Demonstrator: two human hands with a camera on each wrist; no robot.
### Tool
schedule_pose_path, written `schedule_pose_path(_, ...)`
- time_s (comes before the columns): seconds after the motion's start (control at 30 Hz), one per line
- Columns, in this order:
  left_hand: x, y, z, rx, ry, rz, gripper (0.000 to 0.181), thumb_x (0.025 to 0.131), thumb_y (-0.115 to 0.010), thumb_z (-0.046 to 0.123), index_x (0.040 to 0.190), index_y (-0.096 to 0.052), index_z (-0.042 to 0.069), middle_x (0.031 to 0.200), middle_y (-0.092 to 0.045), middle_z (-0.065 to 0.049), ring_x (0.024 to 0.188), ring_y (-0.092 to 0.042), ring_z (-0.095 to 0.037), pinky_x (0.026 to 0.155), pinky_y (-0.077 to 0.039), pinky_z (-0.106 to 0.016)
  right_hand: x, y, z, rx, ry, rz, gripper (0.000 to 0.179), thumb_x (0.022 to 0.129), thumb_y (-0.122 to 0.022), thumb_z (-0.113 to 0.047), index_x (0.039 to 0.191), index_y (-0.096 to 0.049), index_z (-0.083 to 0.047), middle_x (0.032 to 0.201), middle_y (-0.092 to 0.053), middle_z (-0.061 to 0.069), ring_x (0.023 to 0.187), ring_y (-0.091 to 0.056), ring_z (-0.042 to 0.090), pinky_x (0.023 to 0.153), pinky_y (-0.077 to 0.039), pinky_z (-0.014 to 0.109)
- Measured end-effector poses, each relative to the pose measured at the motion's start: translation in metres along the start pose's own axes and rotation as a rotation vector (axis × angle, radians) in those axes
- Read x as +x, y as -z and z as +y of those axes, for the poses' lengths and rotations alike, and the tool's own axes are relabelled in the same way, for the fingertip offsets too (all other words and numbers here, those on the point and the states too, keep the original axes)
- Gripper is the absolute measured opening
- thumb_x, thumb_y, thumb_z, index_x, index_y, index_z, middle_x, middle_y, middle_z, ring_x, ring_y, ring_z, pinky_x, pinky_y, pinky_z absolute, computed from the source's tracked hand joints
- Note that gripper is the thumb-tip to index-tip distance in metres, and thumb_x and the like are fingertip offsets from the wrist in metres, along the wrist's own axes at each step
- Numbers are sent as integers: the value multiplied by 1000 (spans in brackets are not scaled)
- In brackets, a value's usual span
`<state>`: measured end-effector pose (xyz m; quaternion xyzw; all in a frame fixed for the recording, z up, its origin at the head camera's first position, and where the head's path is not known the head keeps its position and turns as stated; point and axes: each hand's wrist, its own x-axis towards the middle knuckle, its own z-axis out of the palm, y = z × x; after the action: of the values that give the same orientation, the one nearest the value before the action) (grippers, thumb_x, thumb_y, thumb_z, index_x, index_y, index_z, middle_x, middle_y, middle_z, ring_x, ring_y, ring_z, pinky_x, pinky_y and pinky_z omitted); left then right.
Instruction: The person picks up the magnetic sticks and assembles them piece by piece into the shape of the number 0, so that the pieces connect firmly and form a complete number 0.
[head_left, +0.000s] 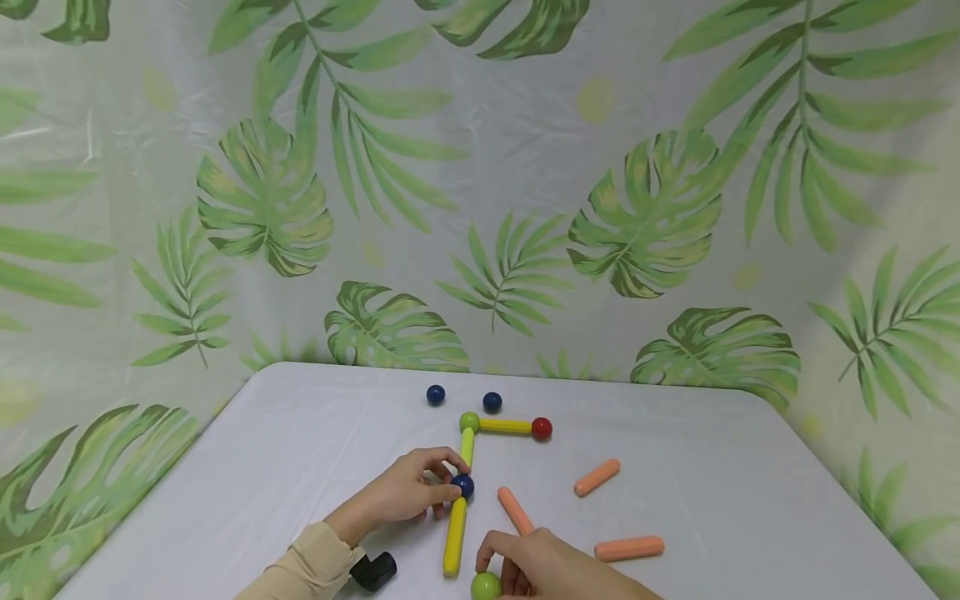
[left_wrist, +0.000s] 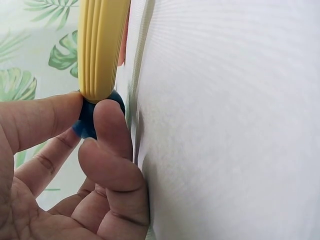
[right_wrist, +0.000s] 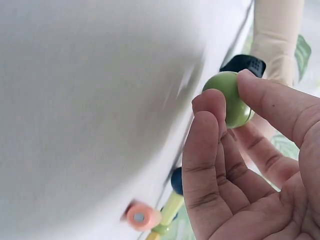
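Note:
In the head view, my left hand (head_left: 412, 487) pinches a dark blue ball (head_left: 462, 486) between thumb and fingers. A yellow ribbed stick (head_left: 454, 537) runs from that ball toward me; its ribs show large in the left wrist view. On the ball's far side a lime stick (head_left: 467, 448) leads to a green ball (head_left: 469, 422). From there another yellow stick (head_left: 506, 427) reaches right to a red ball (head_left: 542, 429). At the near edge, my right hand (head_left: 547, 567) pinches a loose green ball (right_wrist: 227, 95) between thumb and fingertips, near the yellow stick's near end.
Two dark blue balls, one left (head_left: 436, 395) and one right (head_left: 492, 402), lie at the back. Orange sticks lie right of the chain: one partly behind my right hand (head_left: 514, 510), one farther back (head_left: 597, 477), one nearer (head_left: 630, 548). A leaf-patterned curtain (head_left: 517, 167) hangs behind the white table (head_left: 300, 450).

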<state>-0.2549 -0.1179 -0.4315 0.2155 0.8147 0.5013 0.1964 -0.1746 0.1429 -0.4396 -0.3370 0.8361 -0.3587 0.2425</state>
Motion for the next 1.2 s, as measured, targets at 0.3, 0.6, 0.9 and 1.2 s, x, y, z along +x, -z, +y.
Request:
schedule_pose_path(0.3,0,0,1,1,-6,4,23,102,-73,15,125,-70,14,101,-65,-5,66,-63,-14,53,-44,-26,11,-15,-2,142,-130,-30,29,97,-80,-13,117,-66,-29,82,-70,-10,70,-62,3,73,-54,17)
schedule_pose_path(0.6,-1,0,2,17,5,19,24,102,-74,15,126,-70,13,101,-66,-5,67,-63,-14,54,-45,-26,44,-36,67,92,13,-109,34,101,-77,-29,129,-61,-40,90,-73,-19,73,-68,-1,74,-58,18)
schedule_pose_path(0.9,0,0,3,17,10,19,24,102,-75,15,125,-71,14,101,-66,-4,67,-63,-14,54,-45,-26,53,-39,62,-6,15,-98,36,100,-78,-31,129,-59,-42,87,-69,-22,73,-64,-4,72,-56,17)
schedule_pose_path(1.2,0,0,1,12,11,22,22,101,-75,16,123,-71,16,101,-67,-4,66,-63,-14,54,-45,-26,54,-39,50,-30,-15,-79,35,101,-78,-31,129,-60,-41,87,-68,-21,73,-63,-3,72,-55,17)
